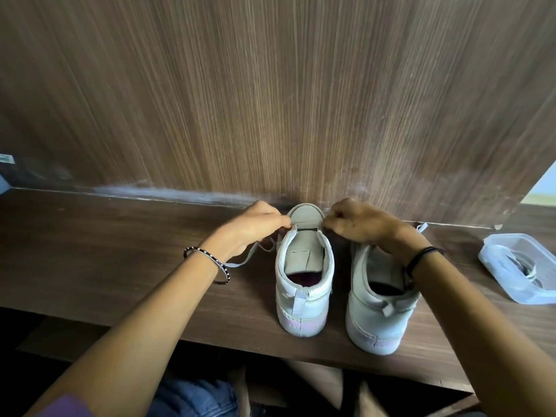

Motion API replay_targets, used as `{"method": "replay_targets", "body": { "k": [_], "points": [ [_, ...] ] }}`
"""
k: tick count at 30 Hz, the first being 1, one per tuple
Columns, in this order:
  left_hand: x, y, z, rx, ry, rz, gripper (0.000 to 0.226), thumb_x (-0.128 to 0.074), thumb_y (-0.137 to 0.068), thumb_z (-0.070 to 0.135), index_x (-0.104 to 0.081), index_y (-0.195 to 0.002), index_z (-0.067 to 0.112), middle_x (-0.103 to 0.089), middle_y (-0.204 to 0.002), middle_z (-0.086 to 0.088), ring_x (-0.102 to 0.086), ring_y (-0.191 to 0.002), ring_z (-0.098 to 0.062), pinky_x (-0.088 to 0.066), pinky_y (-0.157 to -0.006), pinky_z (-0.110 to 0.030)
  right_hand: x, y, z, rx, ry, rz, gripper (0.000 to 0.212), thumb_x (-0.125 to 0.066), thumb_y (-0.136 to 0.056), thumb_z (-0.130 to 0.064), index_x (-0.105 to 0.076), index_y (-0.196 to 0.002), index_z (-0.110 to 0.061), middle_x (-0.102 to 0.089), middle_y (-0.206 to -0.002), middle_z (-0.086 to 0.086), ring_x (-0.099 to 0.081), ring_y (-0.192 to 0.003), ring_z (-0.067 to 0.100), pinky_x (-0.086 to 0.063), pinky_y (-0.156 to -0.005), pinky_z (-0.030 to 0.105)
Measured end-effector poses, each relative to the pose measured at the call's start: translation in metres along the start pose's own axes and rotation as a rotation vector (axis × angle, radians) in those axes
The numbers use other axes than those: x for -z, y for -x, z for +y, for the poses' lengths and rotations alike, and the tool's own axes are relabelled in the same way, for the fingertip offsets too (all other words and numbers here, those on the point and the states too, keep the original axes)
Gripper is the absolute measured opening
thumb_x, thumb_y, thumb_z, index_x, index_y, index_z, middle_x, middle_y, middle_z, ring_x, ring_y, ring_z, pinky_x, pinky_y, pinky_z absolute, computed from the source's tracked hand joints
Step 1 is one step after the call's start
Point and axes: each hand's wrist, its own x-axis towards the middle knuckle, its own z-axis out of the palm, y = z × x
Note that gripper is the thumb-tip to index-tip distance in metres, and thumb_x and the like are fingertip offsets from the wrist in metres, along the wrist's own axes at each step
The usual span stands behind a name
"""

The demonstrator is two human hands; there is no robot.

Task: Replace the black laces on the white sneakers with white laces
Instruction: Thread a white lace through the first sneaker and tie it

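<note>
Head view, left grip (258, 224) and right grip (358, 221) pinching white lace (240, 261), sneaker (304, 266) between them

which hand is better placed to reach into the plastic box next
Right. The box lies beyond the right shoe, on the right hand's side. The left hand, pinching lace by the left shoe, would have to cross both shoes.

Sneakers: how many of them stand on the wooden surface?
2. The left sneaker stands in the middle, heel toward the camera; the right sneaker stands close beside it, partly covered by the right forearm. No other seems hidden.
</note>
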Motion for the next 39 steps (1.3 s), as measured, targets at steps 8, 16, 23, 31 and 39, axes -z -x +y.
{"method": "replay_targets", "body": {
  "k": [8, 16, 23, 31, 39],
  "points": [
    [0.005, 0.001, 0.001, 0.085, 0.104, 0.03, 0.026, -0.083, -0.082, 0.026, -0.079, -0.101, 0.007, -0.063, -0.087, 0.0, -0.032, -0.056, -0.009, -0.024, -0.041, -0.018, 0.003, 0.004, 0.011, 0.142, -0.02, 0.105, 0.006, -0.077, -0.089, -0.027, -0.082, -0.092, -0.025, -0.076, -0.087, -0.012, -0.069, -0.089, 0.002, -0.051, -0.083, 0.017],
    [0.007, -0.005, 0.0, 0.159, 0.112, 0.011, 0.027, -0.085, -0.081, 0.028, -0.065, -0.078, 0.009, -0.05, -0.065, 0.001, -0.036, -0.047, -0.007, -0.022, -0.04, -0.02, 0.003, 0.006, 0.006, 0.15, -0.074, 0.11, 0.008, -0.079, -0.087, -0.029, -0.082, -0.082, -0.023, -0.072, -0.072, -0.019, -0.065, -0.076, -0.009, -0.044, -0.068, 0.006],
    [0.004, -0.002, 0.0, 0.134, 0.165, -0.029, 0.031, -0.076, -0.091, 0.029, -0.054, -0.074, 0.014, -0.06, -0.071, -0.002, -0.055, -0.06, -0.012, -0.043, -0.064, -0.025, 0.0, 0.003, 0.005, 0.028, -0.157, 0.052, 0.037, -0.068, -0.091, -0.037, -0.072, -0.074, -0.004, -0.069, -0.067, 0.002, -0.064, -0.07, 0.017, -0.054, -0.08, 0.041],
    [0.001, -0.002, 0.006, 0.121, 0.198, 0.005, 0.025, -0.059, -0.103, 0.026, -0.063, -0.088, 0.006, -0.059, -0.073, -0.006, -0.05, -0.064, -0.014, -0.04, -0.042, -0.011, -0.004, 0.004, 0.001, 0.109, -0.129, 0.169, 0.033, -0.061, -0.097, -0.031, -0.062, -0.068, -0.016, -0.064, -0.067, -0.004, -0.062, -0.067, 0.016, -0.049, -0.067, 0.031],
    [-0.008, -0.012, 0.004, 0.084, 0.0, 0.2, 0.039, -0.059, -0.099, 0.044, -0.067, -0.106, 0.007, -0.071, -0.103, -0.009, -0.067, -0.097, -0.024, -0.048, -0.075, -0.032, -0.007, 0.007, -0.012, 0.153, 0.011, 0.238, 0.032, -0.06, -0.099, -0.035, -0.066, -0.077, -0.013, -0.073, -0.084, 0.006, -0.069, -0.085, 0.026, -0.057, -0.083, 0.039]
  ]
}}
